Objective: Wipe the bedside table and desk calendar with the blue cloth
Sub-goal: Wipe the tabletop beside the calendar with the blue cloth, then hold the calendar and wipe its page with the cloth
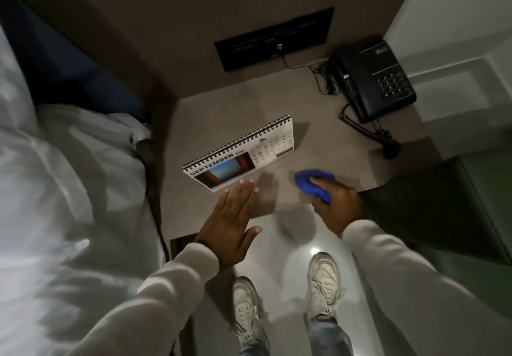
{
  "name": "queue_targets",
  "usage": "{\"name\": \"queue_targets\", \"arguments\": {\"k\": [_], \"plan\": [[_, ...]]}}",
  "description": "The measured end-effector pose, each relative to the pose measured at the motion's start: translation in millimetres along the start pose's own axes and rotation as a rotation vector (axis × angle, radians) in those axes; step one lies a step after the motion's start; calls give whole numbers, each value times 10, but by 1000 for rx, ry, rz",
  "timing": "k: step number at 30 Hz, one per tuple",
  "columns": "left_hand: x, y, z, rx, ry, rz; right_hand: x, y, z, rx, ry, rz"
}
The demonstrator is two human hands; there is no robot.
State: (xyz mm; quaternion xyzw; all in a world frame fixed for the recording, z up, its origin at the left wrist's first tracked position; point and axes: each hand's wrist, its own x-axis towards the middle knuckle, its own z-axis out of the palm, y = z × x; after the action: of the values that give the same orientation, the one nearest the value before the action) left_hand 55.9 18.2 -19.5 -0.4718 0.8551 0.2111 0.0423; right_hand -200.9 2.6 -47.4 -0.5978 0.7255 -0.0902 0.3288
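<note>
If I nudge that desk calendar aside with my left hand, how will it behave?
The calendar is probably light, being thin spiral-bound card, so it should slide easily on the smooth table. Standing tent-style, it may tip if pushed high. The left hand fingers are near its lower edge.

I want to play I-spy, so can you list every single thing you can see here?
bedside table: one, grey-brown, centre
desk calendar: one, white, showing September, on the table's left part
blue cloth: one, bunched, near the table's front edge
telephone: one, black, table's far right corner
wall panel: one, black, behind the table
bed sheets: white, left
shoes: two, white, on the floor
left hand: open, fingertips at the calendar
right hand: gripping the cloth
</note>
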Motion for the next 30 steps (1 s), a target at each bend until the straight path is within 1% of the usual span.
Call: {"name": "queue_targets", "arguments": {"k": [3,6,8,10,13,15,20,23,25,27,30], "plan": [[-29,-177,-339,109,124,88,-180,-238,214,335,193,4],[161,-397,-665,128,191,135,-275,-513,433,634,311,82],[378,-554,-819,162,159,192,-260,-674,546,751,409,95],[615,-708,-892,286,105,305,-202,-750,674,836,504,83],[856,-863,-946,430,36,443,-129,-776,836,940,550,144],[925,-941,-963,446,27,477,-105,-794,920,956,578,150],[1062,-1109,-1058,394,20,504,43,-914,1012,893,682,29],[1147,-1213,-1120,359,-7,488,213,-1037,1072,813,812,-53],[1196,-1272,-1142,345,-19,492,353,-1140,1153,750,872,-49],[1233,-1312,-1152,310,-30,502,458,-1265,1287,746,851,-8],[1272,-1361,-1171,256,-37,519,461,-1480,1598,698,729,19]]}}
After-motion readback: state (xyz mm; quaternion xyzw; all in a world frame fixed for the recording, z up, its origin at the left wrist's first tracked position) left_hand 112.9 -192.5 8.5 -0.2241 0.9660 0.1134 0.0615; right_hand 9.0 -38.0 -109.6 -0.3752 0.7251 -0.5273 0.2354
